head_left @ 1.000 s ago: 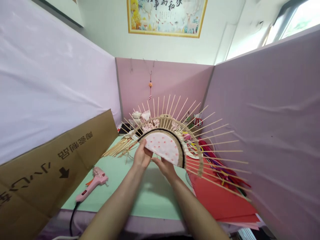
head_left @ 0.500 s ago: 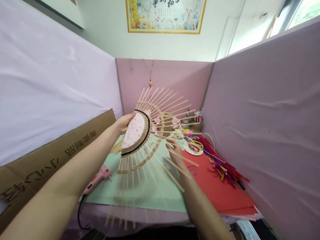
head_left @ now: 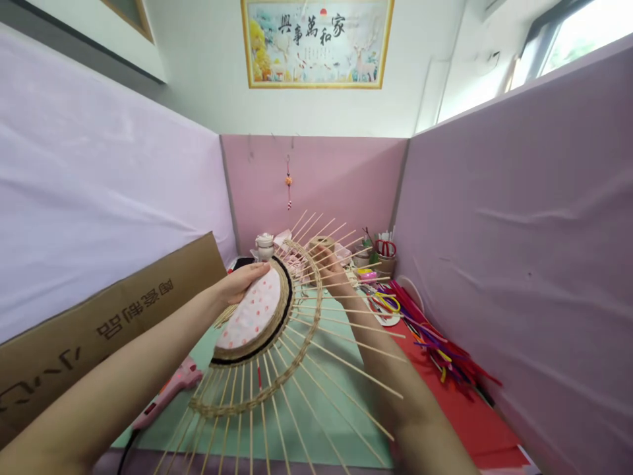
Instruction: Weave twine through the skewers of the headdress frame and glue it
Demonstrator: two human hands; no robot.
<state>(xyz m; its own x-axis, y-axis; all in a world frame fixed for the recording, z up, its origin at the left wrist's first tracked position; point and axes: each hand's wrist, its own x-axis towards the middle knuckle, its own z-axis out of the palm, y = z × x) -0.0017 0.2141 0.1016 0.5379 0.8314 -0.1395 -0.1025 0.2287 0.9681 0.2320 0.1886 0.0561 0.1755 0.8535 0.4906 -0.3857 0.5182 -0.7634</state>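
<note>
My left hand [head_left: 246, 280] grips a fan-shaped frame of thin wooden sticks [head_left: 277, 389] by its half-round centre. White fabric with pink dots [head_left: 250, 310] covers that centre, edged with tan cord and a black band [head_left: 289, 293]. Farther out, a braided tan cord [head_left: 319, 297] weaves through the spread sticks. Behind the sticks, my right hand [head_left: 332, 264] is closed on a brown roll of twine [head_left: 321, 241] at the back of the table. Sticks partly cover my right fingers and the roll.
A pink glue gun [head_left: 171, 389] with a black cord lies at left on the green mat [head_left: 341, 396]. A cardboard sheet [head_left: 119, 303] leans along the left side. Red paper [head_left: 455, 422], colourful pipe cleaners [head_left: 445, 349] and yellow-handled scissors [head_left: 388, 302] lie at right. A white jar [head_left: 264, 245] stands behind.
My right hand has moved forward and closed on the roll of twine. The stick frame has come lower and nearer in my left hand. The camera view has tilted up.
</note>
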